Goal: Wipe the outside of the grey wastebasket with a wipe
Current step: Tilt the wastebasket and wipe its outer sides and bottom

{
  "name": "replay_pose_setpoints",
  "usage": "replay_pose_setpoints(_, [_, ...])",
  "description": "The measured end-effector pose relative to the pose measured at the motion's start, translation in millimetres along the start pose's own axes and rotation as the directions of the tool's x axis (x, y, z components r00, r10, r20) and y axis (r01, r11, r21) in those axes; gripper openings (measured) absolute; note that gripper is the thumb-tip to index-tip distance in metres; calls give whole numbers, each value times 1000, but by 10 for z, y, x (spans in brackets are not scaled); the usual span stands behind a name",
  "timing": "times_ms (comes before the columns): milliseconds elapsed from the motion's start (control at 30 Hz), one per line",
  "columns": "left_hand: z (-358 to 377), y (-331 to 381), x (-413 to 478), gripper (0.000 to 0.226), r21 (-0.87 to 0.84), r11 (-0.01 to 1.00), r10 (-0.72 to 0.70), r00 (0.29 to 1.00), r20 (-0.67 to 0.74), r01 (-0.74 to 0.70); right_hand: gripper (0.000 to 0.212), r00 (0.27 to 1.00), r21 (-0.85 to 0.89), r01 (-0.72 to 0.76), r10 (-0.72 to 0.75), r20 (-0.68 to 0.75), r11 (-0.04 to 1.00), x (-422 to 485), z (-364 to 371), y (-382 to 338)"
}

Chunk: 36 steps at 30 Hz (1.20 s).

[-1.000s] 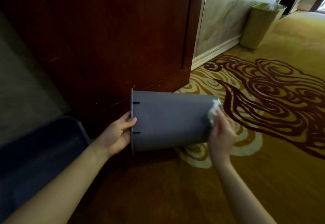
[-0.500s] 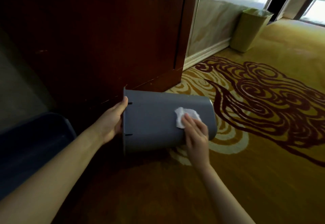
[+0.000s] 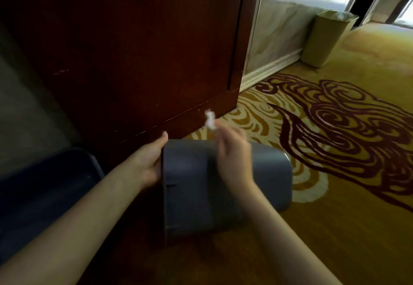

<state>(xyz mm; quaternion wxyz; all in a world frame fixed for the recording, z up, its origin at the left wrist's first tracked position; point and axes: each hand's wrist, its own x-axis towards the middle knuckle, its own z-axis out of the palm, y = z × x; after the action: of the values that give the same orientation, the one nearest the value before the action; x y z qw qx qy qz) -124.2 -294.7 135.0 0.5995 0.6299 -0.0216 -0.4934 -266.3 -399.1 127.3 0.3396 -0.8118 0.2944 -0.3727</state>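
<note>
The grey wastebasket (image 3: 196,186) lies on its side above the carpet, rim to the left, base to the right. My left hand (image 3: 147,159) grips its rim at the upper left edge. My right hand (image 3: 232,150) reaches over the top of the basket's wall, blurred by motion. A small crumpled white wipe (image 3: 209,120) sticks up from its fingertips, past the far upper edge of the basket.
A dark red wooden panel (image 3: 134,50) stands right behind the basket. A dark blue bin (image 3: 44,191) sits at the left. A tan wastebasket (image 3: 324,38) stands by the marble wall at the far right. Patterned yellow carpet (image 3: 335,195) stretches to the right.
My right hand slid the wipe from the basket's base end across the side wall, then up over the far top edge. The basket sits lower in view now.
</note>
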Motion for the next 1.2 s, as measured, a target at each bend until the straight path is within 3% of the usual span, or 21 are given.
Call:
replay_pose_setpoints(100, [60,-36,-18,42,-33,998,-55,996,-67,53,32,933,-102,172,-129,335,980,-180,224,-135])
replay_pose_setpoints(167, [48,-62,-34,39,-7,995,-95,991,-94,95,40,902,-174,250,-163,401,953,-325,220,-87])
replay_pose_setpoints(267, [62,-99,-76,32,-18,992,-128,985,-114,127,44,932,-280,202,-97,348,939,-464,59,94])
replay_pose_setpoints(333, [79,-108,-114,27,-15,992,-126,984,-126,126,46,961,-345,82,18,277,935,-507,-108,275])
replay_pose_setpoints(433, [70,-93,-148,24,-21,991,-131,984,-119,129,44,979,-361,-118,170,116,925,-543,-397,570])
replay_pose_setpoints(533, [44,-85,-158,29,-42,988,-149,986,-78,146,35,977,-391,-213,204,-65,895,-577,-605,815])
replay_pose_setpoints(800, [-70,-112,-173,38,11,993,-118,988,-94,120,20,889,-185,-409,344,-303,894,-574,-729,912])
replay_pose_setpoints(867, [-42,-128,-170,37,43,993,-102,986,-129,109,20,909,-131,-346,297,-293,929,-607,-609,679])
replay_pose_setpoints(967, [111,-198,-161,35,103,995,9,979,-202,12,25,996,-127,-87,83,-36,988,-749,-250,258])
replay_pose_setpoints(1067, [190,-282,-98,43,279,950,198,959,-203,-138,29,994,-190,82,-65,91,978,-873,-52,153])
replay_pose_setpoints(1200, [89,-257,-152,31,431,865,351,923,-156,-256,32,1000,-195,-21,16,-25,981,-945,-207,538])
